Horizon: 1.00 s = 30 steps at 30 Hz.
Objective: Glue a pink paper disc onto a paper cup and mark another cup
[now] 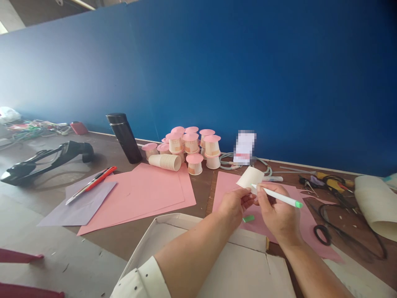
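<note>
A cluster of pink-lidded cups (192, 145) stands finished at the far side, while the left hand (235, 203) pinches one bare paper cup (250, 177) (near, right of centre) and the right hand (276, 213) grips a glue stick (277, 196), unused plain cups (165, 161) stacked beside them.

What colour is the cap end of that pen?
Green, on the slim white pen in the right hand; head view.
</note>
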Each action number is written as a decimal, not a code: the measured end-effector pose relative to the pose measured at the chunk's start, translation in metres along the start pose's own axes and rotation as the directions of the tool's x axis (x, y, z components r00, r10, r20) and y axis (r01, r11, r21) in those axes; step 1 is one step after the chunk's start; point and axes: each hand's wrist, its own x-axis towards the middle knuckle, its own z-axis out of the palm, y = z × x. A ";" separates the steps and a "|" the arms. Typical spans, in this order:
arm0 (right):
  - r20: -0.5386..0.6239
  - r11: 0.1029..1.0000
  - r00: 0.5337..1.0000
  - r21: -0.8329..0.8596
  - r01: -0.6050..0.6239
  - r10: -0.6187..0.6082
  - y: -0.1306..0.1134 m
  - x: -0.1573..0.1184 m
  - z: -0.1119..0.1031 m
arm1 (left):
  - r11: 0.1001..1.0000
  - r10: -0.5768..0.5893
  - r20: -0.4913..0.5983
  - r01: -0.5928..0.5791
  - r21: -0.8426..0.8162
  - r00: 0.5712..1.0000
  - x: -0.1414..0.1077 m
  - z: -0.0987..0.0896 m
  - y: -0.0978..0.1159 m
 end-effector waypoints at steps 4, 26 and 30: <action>0.004 1.000 1.000 -0.013 -0.008 0.008 0.001 0.000 0.000 | 1.000 0.016 0.001 -0.016 0.015 1.000 -0.001 0.001 0.000; 0.026 0.995 1.000 -0.095 -0.008 0.011 0.001 0.001 -0.001 | 0.998 0.042 -0.019 -0.041 0.046 0.999 0.001 -0.001 -0.002; 0.036 0.991 0.999 -0.134 -0.011 0.016 0.002 0.002 -0.002 | 0.998 0.050 -0.036 -0.048 0.038 0.998 -0.001 0.000 0.000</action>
